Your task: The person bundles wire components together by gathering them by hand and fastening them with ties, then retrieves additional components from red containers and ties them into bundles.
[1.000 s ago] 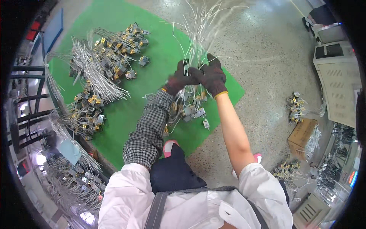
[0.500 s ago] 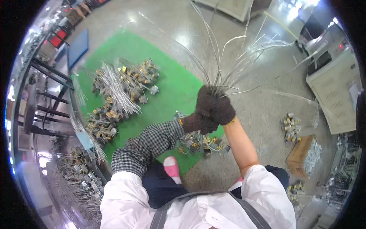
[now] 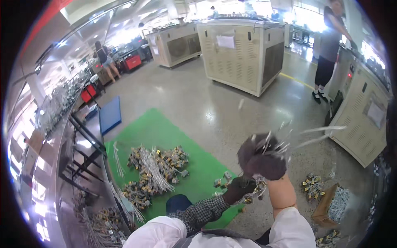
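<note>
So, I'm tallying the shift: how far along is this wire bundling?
Done: several wire bundles lie sorted on the green mat. In hand: the right hand lifts a bunch of wires while the left hand grips its connector end. Left: loose piles beside a cardboard box.

Dark knitted cloth gloves cover both hands [image 3: 261, 159]. The right one grips thin, shiny wires [image 3: 289, 140]. Below them lie a matt green mat [image 3: 165, 132] and glossy polished concrete floor [image 3: 215, 103].
</note>
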The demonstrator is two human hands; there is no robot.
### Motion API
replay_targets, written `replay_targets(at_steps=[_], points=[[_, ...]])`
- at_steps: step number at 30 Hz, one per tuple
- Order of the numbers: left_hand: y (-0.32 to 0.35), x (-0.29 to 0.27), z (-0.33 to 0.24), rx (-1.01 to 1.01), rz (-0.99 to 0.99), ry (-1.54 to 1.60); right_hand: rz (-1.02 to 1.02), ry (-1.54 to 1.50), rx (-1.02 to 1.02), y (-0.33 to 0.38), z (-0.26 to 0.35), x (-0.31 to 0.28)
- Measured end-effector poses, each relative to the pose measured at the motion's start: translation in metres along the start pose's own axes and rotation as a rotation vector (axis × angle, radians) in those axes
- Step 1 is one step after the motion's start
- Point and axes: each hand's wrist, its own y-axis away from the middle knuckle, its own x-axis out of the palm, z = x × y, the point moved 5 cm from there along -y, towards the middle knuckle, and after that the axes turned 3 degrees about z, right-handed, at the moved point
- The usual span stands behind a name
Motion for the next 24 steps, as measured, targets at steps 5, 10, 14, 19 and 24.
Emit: replay_targets(at_steps=[5, 10, 14, 19, 24], points=[[-0.032, -0.045, 0.164, 0.172, 0.070, 0.223, -0.096, 1.039, 0.235, 0.023, -0.087, -0.079], [-0.033, -0.015, 0.108, -0.089, 0.221, 0.862, -0.632, 0.760, -0.209, 0.088, -0.092, -0.123], [-0.036, -0.008, 0.073, 0.052, 0.080, 0.393, -0.969, 0.787, -0.127, 0.081, -0.109, -0.090], [-0.015, 0.000, -0.025, 0.120, 0.209, 0.534, -0.884, 0.549, -0.332, 0.083, -0.075, -0.063], [-0.023, 0.015, 0.071, 0.376, 0.182, 0.438, -0.885, 1.157, -0.036, 0.081, -0.068, -0.035]])
